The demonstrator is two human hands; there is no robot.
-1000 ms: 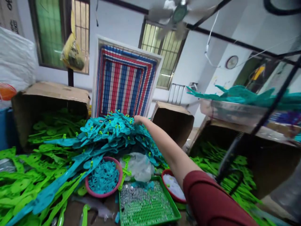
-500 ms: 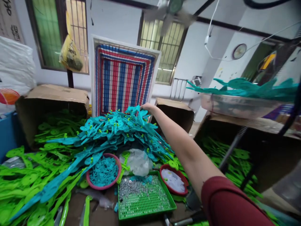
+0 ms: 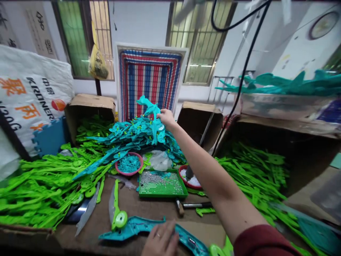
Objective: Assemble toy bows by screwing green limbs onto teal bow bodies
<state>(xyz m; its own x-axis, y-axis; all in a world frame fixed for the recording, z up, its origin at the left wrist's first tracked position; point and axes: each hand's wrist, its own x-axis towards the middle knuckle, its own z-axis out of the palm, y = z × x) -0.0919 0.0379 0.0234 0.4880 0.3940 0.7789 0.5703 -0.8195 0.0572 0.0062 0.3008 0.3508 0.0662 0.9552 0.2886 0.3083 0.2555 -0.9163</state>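
Out at the pile, my right hand [image 3: 167, 119] is closed on a teal plastic animal-shaped piece [image 3: 155, 122], lifted upright above the others. Beneath it lies a heap of similar teal pieces [image 3: 128, 137] with small yellow-green pegs. My left hand [image 3: 161, 240], wearing a ring, lies over a long teal shell half [image 3: 133, 227] at the near table edge, its fingers stretched across it. The shell half's hollow side faces up. Beside it sits a lime-green arm with a round disc [image 3: 119, 219].
Lime-green parts [image 3: 39, 192] are heaped at left and right. A pink bowl [image 3: 129, 173] holds teal bits. A green tray [image 3: 163, 195] holds small metal pieces, and a red bowl [image 3: 195, 186] white ones. A hammer [image 3: 179, 208] lies nearby. A black cable [image 3: 239, 85] hangs at right.
My right hand has pulled a teal piece up from the heap. The view has tilted down, bringing my left hand and the shell half into sight.
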